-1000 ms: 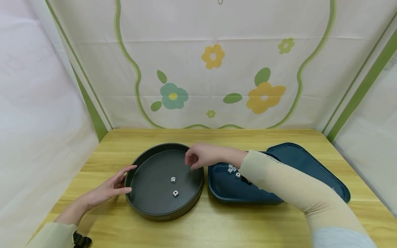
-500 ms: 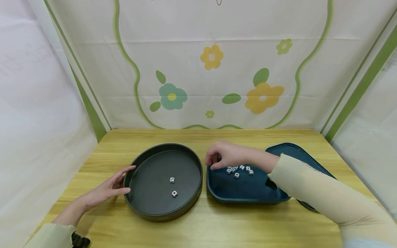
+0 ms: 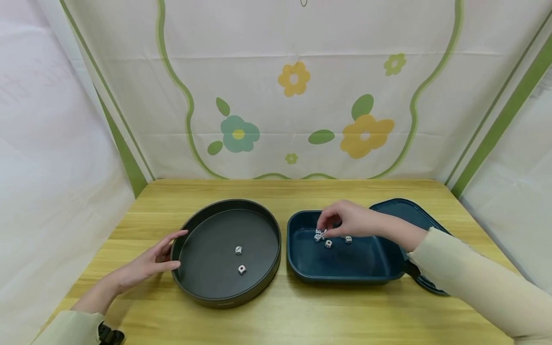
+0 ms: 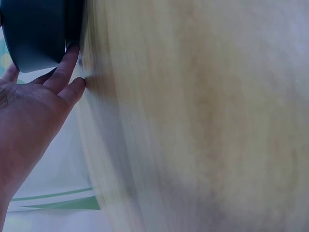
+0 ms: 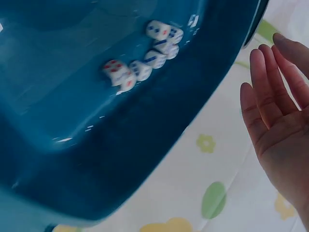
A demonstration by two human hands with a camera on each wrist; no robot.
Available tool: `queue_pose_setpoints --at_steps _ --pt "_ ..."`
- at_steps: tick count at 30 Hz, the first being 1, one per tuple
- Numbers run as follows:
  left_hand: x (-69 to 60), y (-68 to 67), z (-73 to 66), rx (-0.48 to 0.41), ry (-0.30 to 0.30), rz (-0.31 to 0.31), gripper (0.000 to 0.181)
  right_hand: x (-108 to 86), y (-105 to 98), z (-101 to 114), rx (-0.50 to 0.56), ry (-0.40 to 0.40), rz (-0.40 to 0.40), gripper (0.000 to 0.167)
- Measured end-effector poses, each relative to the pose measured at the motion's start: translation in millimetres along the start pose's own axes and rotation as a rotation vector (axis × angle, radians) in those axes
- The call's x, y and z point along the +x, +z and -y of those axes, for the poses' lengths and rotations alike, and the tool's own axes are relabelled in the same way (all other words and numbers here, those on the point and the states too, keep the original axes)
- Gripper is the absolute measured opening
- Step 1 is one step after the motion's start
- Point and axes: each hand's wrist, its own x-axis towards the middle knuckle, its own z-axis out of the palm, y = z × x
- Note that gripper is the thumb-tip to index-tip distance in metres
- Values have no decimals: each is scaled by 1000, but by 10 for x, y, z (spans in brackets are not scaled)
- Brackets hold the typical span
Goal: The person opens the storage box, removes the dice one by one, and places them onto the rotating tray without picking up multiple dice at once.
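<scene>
My left hand (image 3: 144, 266) rests against the left side of a round dark grey pan (image 3: 226, 303). Its fingers and thumb are spread along the outer wall, and the left wrist view shows fingertips at that wall. Two white dice, one die (image 3: 238, 250) behind the other die (image 3: 242, 270), lie on the pan's floor. Above a dark blue rectangular dish (image 3: 345, 278) is my right hand (image 3: 348, 219), fingers bent loosely downward over several white dice (image 3: 318, 236). In the right wrist view, the palm and relaxed fingers hold nothing, and the dice (image 5: 155, 59) lie clustered inside the dish.
A dark blue lid (image 3: 401, 208) lies at the right behind the dish, partly hidden by the right arm. Pan and dish stand side by side on a wooden table (image 3: 276, 326). A flowered cloth (image 3: 258, 48) hangs behind, with white cloth at both sides.
My right hand has moved right, from over the round pan's right rim to above the dice in the blue dish. The left hand and the two dice in the pan have stayed put.
</scene>
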Motion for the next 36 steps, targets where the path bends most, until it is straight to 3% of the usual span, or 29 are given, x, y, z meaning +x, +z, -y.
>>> queue_pose_setpoints --at_steps 16,26,36 --pt "-6 8 -12 35 -3 -10 70 -476 36 -384 21 114 -73 14" --pt "-14 2 2 46 -6 -10 70 -564 103 -586 -42 178 -63 18" --pt "-8 2 26 -4 9 -6 70 -530 179 -694 -103 207 -68 18"
